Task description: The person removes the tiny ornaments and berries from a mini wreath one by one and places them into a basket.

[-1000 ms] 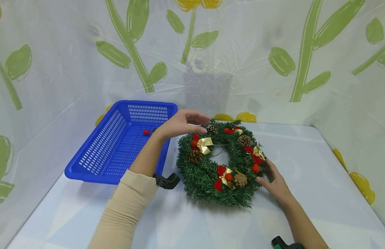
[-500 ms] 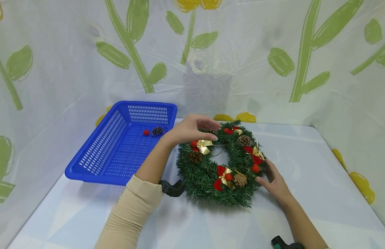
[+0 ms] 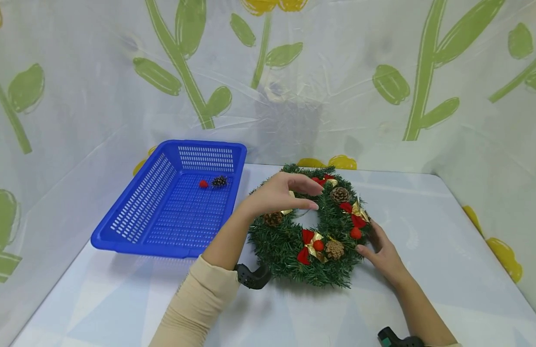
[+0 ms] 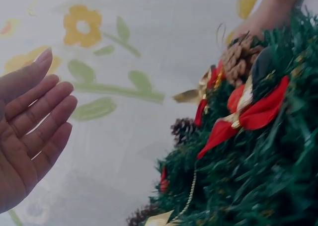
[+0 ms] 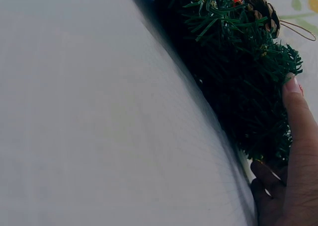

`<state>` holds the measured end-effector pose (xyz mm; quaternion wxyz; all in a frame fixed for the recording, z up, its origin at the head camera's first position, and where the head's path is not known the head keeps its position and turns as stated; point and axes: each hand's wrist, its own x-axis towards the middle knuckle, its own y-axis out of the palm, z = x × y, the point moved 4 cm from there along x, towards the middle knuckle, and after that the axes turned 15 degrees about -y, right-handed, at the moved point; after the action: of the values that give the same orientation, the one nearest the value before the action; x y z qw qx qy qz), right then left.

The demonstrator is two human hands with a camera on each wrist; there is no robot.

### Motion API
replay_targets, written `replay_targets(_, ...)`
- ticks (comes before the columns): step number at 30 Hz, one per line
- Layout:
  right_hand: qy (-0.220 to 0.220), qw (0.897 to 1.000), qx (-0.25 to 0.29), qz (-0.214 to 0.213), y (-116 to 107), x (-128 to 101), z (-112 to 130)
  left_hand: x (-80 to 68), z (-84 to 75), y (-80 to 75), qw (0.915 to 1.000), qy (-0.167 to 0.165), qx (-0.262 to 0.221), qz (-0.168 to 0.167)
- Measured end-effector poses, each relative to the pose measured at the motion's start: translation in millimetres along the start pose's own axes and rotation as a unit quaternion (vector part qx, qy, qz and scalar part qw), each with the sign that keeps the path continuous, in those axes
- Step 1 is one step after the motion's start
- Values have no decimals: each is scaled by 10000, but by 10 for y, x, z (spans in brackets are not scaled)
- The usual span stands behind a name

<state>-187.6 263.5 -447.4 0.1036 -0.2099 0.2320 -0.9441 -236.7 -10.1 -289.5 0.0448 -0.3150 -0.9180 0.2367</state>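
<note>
A green Christmas wreath (image 3: 289, 250) lies on the table, set with pine cones (image 3: 334, 249), red berries and red and gold bows (image 3: 308, 246). Over its upper left part hovers my left hand (image 3: 282, 193), fingers loosely bent, thumb apart and nothing held. The left wrist view shows that palm (image 4: 30, 136) bare and away from the greenery. At the wreath's right edge my right hand (image 3: 386, 255) grips the rim. Its thumb (image 5: 298, 107) presses the needles in the right wrist view, and the other fingers reach under the side, partly hidden in shadow.
A blue plastic basket (image 3: 163, 251) stands at the left, close to the wreath. Inside it lie a red berry (image 3: 203, 184) and a dark pine cone (image 3: 219, 181). A flower-printed sheet (image 3: 337, 86) hangs behind the table.
My left hand has moved right and toward me, from the wreath's upper left edge to over its central hole. The basket's pine cone has come into full view. My right hand stays put.
</note>
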Motion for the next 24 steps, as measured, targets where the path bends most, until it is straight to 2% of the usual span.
replay_targets(9,10,10000,-12,20,15,-12,-4,-94,78,121,9996,103,-47,-267)
replay_targets(17,34,10000,-12,49,13,-6,-15,-255,130,232,9976,347,-453,-387)
replay_targets(24,41,10000,12,53,7,-6,-11,-279,193,358,9936,566,-771,-603)
